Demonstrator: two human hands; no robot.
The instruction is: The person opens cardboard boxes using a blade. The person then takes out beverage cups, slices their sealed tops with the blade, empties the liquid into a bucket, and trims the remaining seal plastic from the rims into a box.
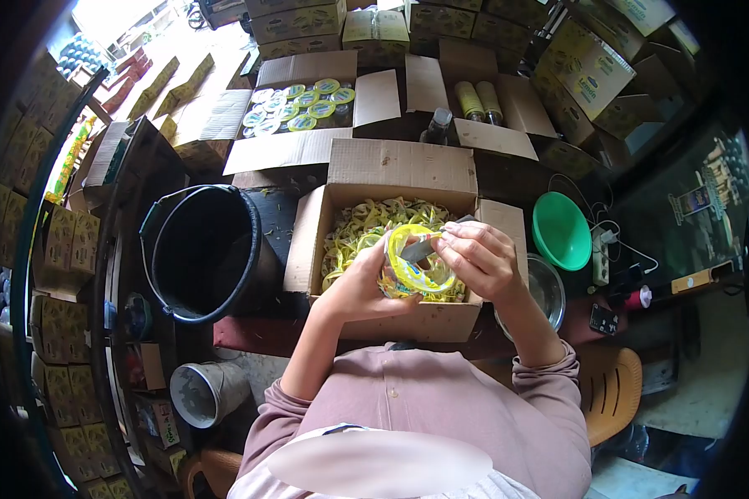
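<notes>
My left hand (362,284) is wrapped around a clear plastic cup (429,283) with a yellow printed rim, tilted so its mouth faces up. My right hand (483,256) pinches a knife at the cup's far right edge. The grey knife blade (420,249) reaches across the cup's mouth; the handle is mostly hidden by my fingers. Both hands are above an open cardboard box (404,166), which holds a heap of curled yellow-green plastic strips (362,224).
A black bucket (204,254) stands left of the box. To the right are a green bowl (562,231) and a clear bowl (548,291). Behind is a carton of lidded cups (304,108), a bottle (437,126) and a carton with stacked cups (478,101). A grey bucket (210,392) sits lower left.
</notes>
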